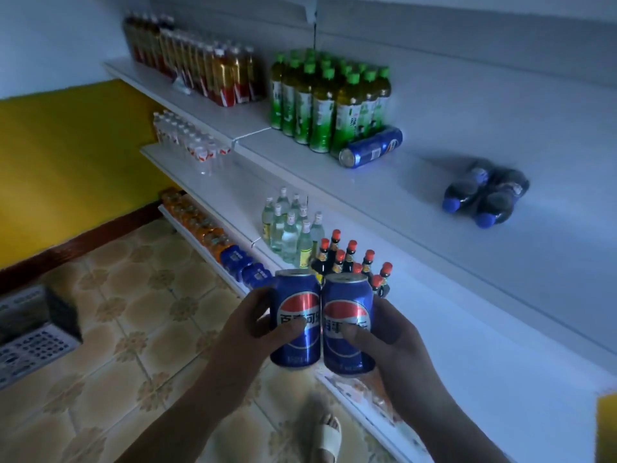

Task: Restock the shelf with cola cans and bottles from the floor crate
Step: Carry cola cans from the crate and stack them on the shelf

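Left hand (247, 325) grips the left can (293, 315), right hand (395, 335) grips the right can (347, 325); both upright, touching side by side. Crate (33, 329) on the floor, left. Farther, on the shelf (417, 182), a third can (370, 147) lies against green bottles (327, 101); cola bottles (484, 192) lie apart.

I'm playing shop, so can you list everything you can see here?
left cola can: one, blue, left hand
right cola can: one, blue, right hand
lying cola can: one, blue, upper shelf
cola bottles: wrapped pack, dark, blue caps, upper shelf, count unclear
green tea bottles: many, green caps, upper shelf
amber bottles: many, red labels, upper shelf
water bottles: many, clear, middle shelf
pale bottles: several, white caps, middle shelf
dark bottles: several, red caps, middle shelf
orange drinks: many, orange, bottom shelf
crate: one, grey, floor
sandal: one, white, floor
left hand: grips left cola can
right hand: grips right cola can
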A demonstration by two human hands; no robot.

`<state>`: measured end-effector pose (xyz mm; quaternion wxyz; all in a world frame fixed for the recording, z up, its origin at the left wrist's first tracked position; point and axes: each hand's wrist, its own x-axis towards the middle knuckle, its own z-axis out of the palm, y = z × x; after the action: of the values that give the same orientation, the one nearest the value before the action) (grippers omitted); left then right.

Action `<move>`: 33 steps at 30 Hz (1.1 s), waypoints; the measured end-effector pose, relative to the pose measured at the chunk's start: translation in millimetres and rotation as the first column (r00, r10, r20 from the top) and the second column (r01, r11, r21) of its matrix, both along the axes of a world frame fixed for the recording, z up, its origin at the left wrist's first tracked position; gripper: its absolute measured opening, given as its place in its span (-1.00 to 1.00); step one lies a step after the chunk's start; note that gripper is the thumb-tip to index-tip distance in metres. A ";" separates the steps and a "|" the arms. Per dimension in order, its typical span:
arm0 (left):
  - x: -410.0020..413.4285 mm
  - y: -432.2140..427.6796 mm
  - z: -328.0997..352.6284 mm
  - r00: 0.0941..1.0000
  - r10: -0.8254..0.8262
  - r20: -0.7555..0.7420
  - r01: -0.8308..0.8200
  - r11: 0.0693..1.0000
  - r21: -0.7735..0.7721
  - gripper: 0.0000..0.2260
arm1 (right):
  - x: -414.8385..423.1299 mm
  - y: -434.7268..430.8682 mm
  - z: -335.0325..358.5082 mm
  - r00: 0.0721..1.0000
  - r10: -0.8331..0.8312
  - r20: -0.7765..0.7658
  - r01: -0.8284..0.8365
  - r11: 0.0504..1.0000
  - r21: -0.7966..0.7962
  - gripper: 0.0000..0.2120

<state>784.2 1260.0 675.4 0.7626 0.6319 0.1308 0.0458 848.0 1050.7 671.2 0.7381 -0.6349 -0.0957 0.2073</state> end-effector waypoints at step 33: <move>446.1 31.8 44.4 0.713 -0.691 0.118 0.461 0.589 0.664 -0.47 | 315.9 13.1 14.1 0.840 -0.322 0.437 0.457 0.854 -0.248 -0.46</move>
<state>1230.3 1291.7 719.8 0.5081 0.8225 -0.2499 -0.0544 1163.9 1063.8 685.3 0.6101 -0.7870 -0.0662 -0.0632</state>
